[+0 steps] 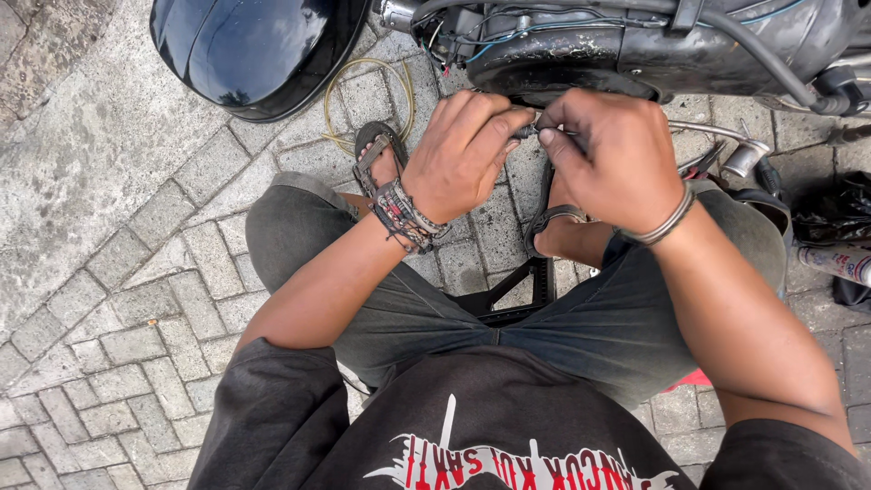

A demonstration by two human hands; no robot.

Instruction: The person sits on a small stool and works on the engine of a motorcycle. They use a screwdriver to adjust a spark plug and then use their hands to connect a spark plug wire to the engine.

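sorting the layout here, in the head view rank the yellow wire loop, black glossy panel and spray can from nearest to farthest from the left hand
From the left hand:
1. Yellow wire loop, just up-left on the pavers.
2. Black glossy panel, farther up-left.
3. Spray can, far right edge.

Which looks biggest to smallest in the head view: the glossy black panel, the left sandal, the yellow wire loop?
1. Glossy black panel, clearly largest.
2. Yellow wire loop and left sandal: they look alike, so no ranking between them.
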